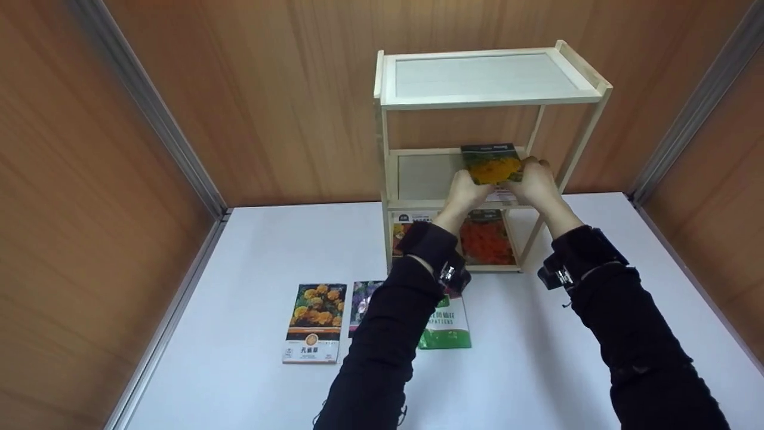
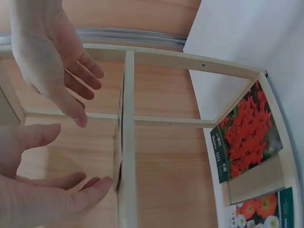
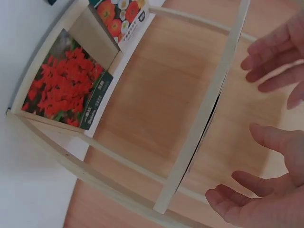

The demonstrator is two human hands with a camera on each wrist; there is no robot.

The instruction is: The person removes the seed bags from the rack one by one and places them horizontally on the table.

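- An orange-flowered seed packet [image 1: 492,163] stands on the middle shelf of a pale wooden three-tier rack [image 1: 382,149].
- The left hand [image 1: 467,190] and right hand [image 1: 539,181] flank it; wrist views show fingers [image 2: 71,107] released, straight.
- A red-flowered packet [image 1: 486,239] occupies the bottom shelf.
- More packets lie on the white bench [image 1: 239,269], including a marigold packet [image 1: 315,322].

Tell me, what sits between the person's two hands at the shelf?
A seed packet with orange flowers, between left hand and right hand, seen in the head view.
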